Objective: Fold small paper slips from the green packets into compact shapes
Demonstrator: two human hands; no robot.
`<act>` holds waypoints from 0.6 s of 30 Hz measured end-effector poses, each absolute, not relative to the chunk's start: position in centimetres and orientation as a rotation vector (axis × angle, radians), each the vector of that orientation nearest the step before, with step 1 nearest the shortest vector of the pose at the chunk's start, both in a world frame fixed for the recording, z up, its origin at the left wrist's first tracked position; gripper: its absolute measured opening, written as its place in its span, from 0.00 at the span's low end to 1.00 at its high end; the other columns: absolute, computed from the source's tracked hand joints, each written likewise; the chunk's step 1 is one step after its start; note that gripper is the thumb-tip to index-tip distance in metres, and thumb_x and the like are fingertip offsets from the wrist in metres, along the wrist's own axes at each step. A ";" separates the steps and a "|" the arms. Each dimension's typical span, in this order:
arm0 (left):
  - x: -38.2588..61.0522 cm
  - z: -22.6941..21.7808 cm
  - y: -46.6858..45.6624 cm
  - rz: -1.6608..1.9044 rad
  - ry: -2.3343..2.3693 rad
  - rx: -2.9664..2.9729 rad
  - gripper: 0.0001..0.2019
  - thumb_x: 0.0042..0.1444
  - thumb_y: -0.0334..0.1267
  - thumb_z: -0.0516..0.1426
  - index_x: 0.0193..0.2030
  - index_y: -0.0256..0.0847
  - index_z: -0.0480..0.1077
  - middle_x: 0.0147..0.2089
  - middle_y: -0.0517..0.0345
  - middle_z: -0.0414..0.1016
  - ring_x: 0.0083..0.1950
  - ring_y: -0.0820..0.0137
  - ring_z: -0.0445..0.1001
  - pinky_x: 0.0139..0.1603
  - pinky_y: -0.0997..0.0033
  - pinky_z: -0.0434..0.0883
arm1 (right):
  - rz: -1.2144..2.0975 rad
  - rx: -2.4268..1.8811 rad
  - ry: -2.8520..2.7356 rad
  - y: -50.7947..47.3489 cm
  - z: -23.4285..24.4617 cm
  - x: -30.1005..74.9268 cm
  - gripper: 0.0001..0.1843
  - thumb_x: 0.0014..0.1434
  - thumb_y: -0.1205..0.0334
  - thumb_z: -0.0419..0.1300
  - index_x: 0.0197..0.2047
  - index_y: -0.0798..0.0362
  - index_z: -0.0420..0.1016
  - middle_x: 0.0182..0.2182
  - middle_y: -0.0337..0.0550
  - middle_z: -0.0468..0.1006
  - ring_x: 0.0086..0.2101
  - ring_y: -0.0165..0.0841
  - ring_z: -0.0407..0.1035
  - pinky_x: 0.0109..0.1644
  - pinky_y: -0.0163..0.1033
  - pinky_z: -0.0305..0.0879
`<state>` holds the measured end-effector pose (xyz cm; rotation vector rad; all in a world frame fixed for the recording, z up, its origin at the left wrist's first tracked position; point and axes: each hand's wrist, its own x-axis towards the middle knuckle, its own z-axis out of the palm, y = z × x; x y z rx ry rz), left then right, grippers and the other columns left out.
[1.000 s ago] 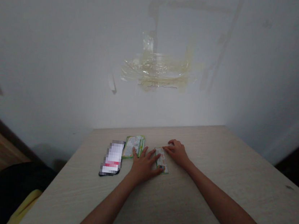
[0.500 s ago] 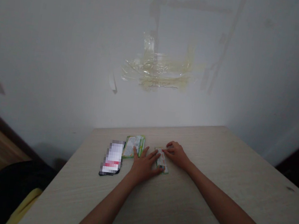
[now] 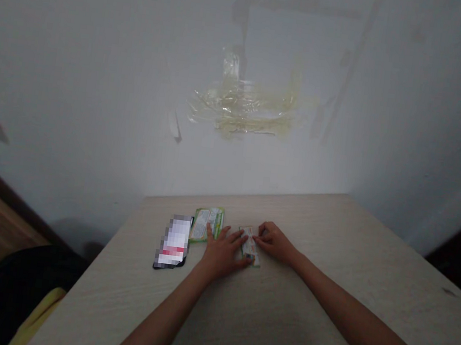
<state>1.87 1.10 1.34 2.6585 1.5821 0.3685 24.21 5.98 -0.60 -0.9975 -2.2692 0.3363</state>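
My left hand (image 3: pixel 223 250) lies spread on the table, fingers apart. Its thumb and index fingertip rest on a narrow white-and-green printed paper (image 3: pixel 250 247), pressing it flat. The outer finger of the same hand reaches over the lower part of a wider green-edged printed piece (image 3: pixel 202 225), whose kind I cannot make out. My right hand (image 3: pixel 274 241) is at the narrow paper's right edge, fingers curled in and the tips against it. The left hand covers part of the paper's left side.
A phone (image 3: pixel 174 241) with a blurred-out screen lies left of the wider printed piece. The pale wooden table (image 3: pixel 301 315) meets a white wall (image 3: pixel 117 97) with old tape (image 3: pixel 246 110). Dark and yellow cloth (image 3: pixel 39 314) is beyond the table's left edge.
My right hand has shifted slightly right and down along the narrow paper's right edge, its fingers more curled. The left hand and the papers have stayed in place.
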 end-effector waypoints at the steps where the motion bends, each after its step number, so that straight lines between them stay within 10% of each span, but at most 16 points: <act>1: 1.9 1.4 1.1 0.359 1.584 2.660 0.33 0.54 0.69 0.44 0.64 0.62 0.58 0.68 0.64 0.60 0.69 0.46 0.51 0.58 0.23 0.18 | 0.336 -0.987 -2.275 5.8 -0.6 24.2 0.17 0.63 0.58 0.57 0.26 0.53 0.81 0.36 0.47 0.72 0.41 0.35 0.65 0.47 0.41 0.63; 18: 2.0 1.5 1.1 0.350 1.603 2.638 0.33 0.54 0.70 0.44 0.64 0.62 0.59 0.68 0.63 0.60 0.69 0.47 0.52 0.59 0.23 0.19 | 0.272 -0.830 -2.366 2.7 0.1 25.0 0.13 0.63 0.61 0.57 0.31 0.52 0.81 0.37 0.48 0.72 0.43 0.37 0.65 0.46 0.43 0.66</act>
